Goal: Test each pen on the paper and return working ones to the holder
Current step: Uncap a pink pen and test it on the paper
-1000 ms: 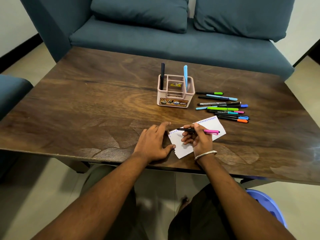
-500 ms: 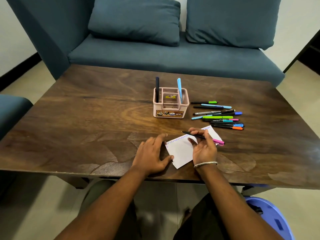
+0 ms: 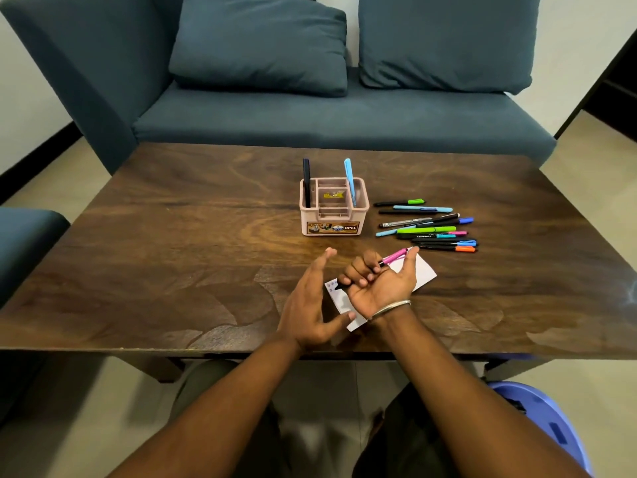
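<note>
Right hand (image 3: 379, 284): palm up, fingers curled around pink-capped pen (image 3: 393, 257), over paper (image 3: 422, 274) | left hand (image 3: 310, 298): released, fingers spread, just beside paper | pink holder (image 3: 332, 220): behind, two pens upright | loose pens (image 3: 431, 227): right of holder

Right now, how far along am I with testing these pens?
Early on. Two pens already stand in the pink holder: a dark pen at its left and a light blue pen at its right. Your right hand grips the pink-capped pen above the paper, which shows small marks near its left edge; your left hand is open. The row of pens right of the holder still waits.
</note>
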